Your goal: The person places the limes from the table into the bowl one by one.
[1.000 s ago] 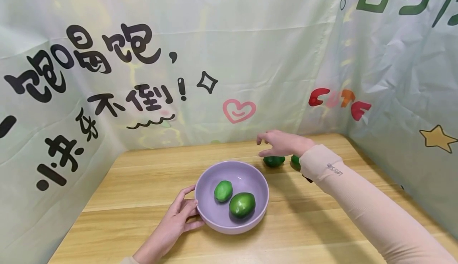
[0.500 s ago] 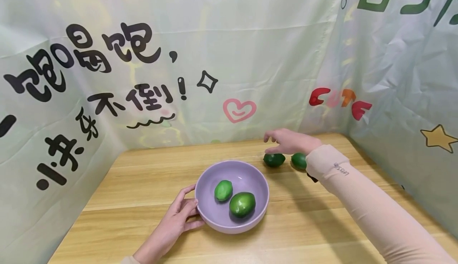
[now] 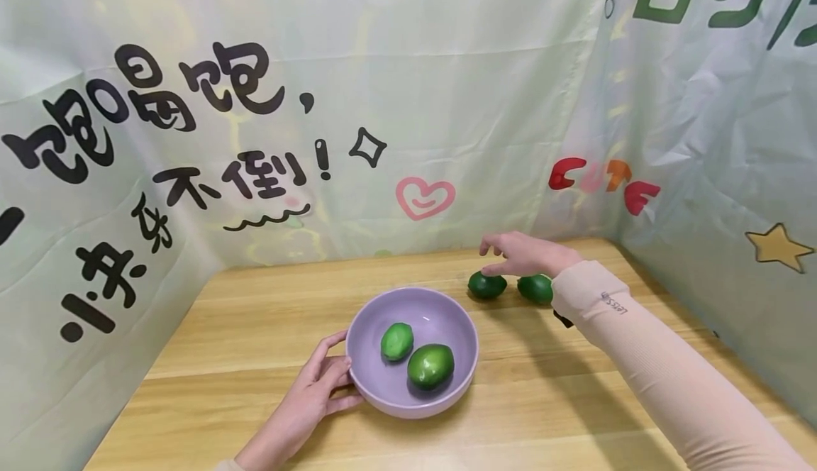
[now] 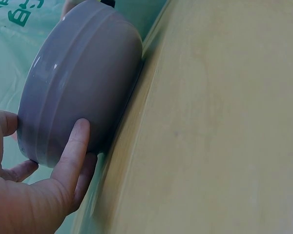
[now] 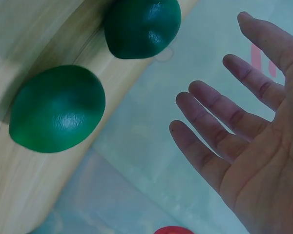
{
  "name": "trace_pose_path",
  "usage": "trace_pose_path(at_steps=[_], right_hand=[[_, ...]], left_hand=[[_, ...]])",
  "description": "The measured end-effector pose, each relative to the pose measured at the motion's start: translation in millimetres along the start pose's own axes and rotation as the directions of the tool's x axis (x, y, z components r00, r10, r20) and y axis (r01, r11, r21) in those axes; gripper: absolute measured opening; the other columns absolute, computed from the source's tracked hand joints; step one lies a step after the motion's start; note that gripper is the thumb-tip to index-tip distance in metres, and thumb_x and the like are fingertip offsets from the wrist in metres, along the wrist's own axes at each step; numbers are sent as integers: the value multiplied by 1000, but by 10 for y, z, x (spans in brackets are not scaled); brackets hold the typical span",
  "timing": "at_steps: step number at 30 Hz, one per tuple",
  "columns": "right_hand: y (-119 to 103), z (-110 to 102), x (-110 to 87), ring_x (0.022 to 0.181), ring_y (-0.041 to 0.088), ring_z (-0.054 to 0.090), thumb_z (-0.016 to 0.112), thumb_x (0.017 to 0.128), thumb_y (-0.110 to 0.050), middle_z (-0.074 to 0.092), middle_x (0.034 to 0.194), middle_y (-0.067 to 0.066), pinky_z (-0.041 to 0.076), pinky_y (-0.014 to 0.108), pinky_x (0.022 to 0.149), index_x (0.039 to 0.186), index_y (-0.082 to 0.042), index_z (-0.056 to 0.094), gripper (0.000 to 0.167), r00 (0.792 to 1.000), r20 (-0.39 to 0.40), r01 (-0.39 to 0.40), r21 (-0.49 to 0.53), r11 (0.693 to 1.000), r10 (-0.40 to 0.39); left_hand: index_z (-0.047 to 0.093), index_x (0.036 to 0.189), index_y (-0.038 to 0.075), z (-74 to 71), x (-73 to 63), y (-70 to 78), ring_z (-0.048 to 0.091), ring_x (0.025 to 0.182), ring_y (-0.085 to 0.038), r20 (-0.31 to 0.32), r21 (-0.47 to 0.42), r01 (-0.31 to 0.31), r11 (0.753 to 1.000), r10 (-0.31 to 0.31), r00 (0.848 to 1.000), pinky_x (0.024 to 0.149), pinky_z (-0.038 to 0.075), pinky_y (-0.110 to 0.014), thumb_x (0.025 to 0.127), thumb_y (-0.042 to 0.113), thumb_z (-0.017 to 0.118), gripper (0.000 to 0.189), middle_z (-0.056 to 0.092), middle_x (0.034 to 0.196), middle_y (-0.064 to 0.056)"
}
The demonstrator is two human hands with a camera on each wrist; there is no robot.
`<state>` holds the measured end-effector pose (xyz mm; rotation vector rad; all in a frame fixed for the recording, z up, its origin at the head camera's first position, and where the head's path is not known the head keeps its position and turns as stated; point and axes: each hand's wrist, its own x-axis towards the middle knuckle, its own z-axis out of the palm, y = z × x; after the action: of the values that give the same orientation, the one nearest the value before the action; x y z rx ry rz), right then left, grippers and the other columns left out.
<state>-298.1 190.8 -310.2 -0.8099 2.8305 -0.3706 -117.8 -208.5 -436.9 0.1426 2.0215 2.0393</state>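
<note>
My left hand (image 3: 319,386) holds the outer left side of a purple bowl (image 3: 464,350), its fingers spread along the wall. In the left wrist view, fingertips (image 4: 80,129) press the bowl (image 4: 100,63). Inside the bowl lie a small light-green lime (image 3: 397,342) and a larger, glossy green fruit (image 3: 430,366). My right hand (image 3: 526,255) hovers above two dark-green limes, the left lime (image 3: 487,285) and the right lime (image 3: 535,289), partly covered by the sleeve. In the right wrist view, the right hand (image 5: 254,131) is apart from both limes, its fingers loosely extended and holding nothing.
Everything stands on a light wooden table (image 3: 255,329). Printed cloth walls (image 3: 498,123) rise behind it and along both sides, close to the table's back edge. The right arm's sleeve (image 3: 645,343) spans the right part of the table.
My right hand has shifted to the right above the table limes, uncovering more of the right one. The left hand, bowl and fruit stay as they were.
</note>
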Motion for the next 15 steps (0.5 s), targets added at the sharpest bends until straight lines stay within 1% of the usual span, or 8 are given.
trace_pose_path(at_steps=[2,6,9,15], right_hand=[[19,-6,-13,132,45,61,72,104,-32,67,137,23,56,62,110,134,-6,63,40,1000,-6,7,1,1000,-7],[66,-21,-51,131,46,61,73,104,-32,67,137,24,56,62,109,133,-6,64,41,1000,-14,-3,6,1000,3],[101,-33,-70,133,46,61,72,104,-34,66,139,26,56,62,110,136,-6,63,43,999,-3,-32,14,999,32],[184,-57,-83,130,47,62,70,105,-34,64,140,29,57,62,107,138,-6,62,45,998,12,-68,24,997,68]], left_hand=[[29,167,25,-7,-13,-5,67,129,-33,0,-1,0,1000,0,1000,104,65,-45,112,42,56,64,44,153,-30],[28,168,25,-10,-27,-12,67,129,-34,5,-6,-2,1000,2,1000,104,65,-46,112,42,56,64,44,154,-31],[29,167,25,-9,-25,-16,67,130,-34,5,-6,-2,1000,2,1000,104,65,-46,112,43,56,64,44,153,-30],[30,167,27,-11,-10,-16,67,129,-34,-1,-3,-8,1000,8,1000,103,65,-46,112,43,56,62,46,151,-29]])
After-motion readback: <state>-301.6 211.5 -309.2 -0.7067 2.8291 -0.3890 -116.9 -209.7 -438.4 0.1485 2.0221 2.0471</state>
